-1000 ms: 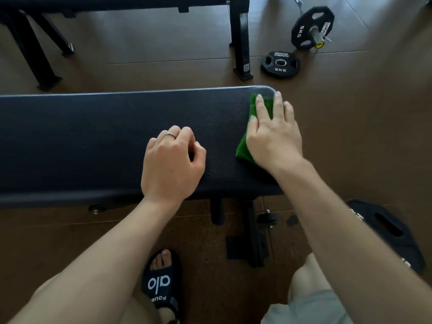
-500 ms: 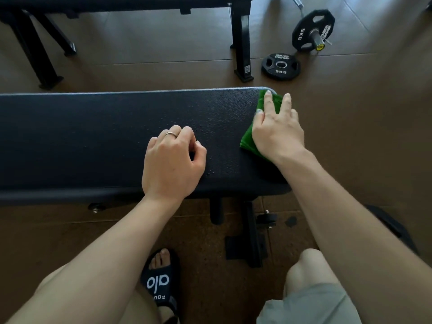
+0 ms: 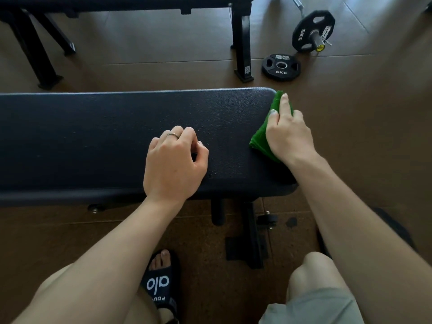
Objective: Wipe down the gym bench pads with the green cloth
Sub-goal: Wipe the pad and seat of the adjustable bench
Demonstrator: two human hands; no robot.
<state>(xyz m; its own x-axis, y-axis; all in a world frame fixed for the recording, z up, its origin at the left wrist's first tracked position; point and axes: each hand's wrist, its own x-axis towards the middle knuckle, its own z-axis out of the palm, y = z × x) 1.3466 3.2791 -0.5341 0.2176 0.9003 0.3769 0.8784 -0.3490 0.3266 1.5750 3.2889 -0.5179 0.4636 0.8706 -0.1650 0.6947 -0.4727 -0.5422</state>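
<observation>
A long black bench pad (image 3: 93, 136) runs across the view from the left edge to its rounded right end. The green cloth (image 3: 263, 140) lies folded over that right end, partly hanging past the far corner. My right hand (image 3: 288, 134) presses down on the cloth, fingers curled over the pad's end edge. My left hand (image 3: 174, 163) rests knuckles-up on the pad near its front edge, fingers curled loosely with nothing in them, a ring on one finger. Small droplets speckle the pad between the hands.
A second bench frame (image 3: 242, 43) stands behind on the brown floor. Two 5 kg plates lie at back right: one flat (image 3: 280, 66), one on a bar end (image 3: 312, 31). The bench's foot and wheel (image 3: 251, 242) are below the pad, beside my sandalled foot (image 3: 161, 284).
My right hand has slid the green cloth to the right, from the top of the pad out over its right end. My left hand has stayed in place.
</observation>
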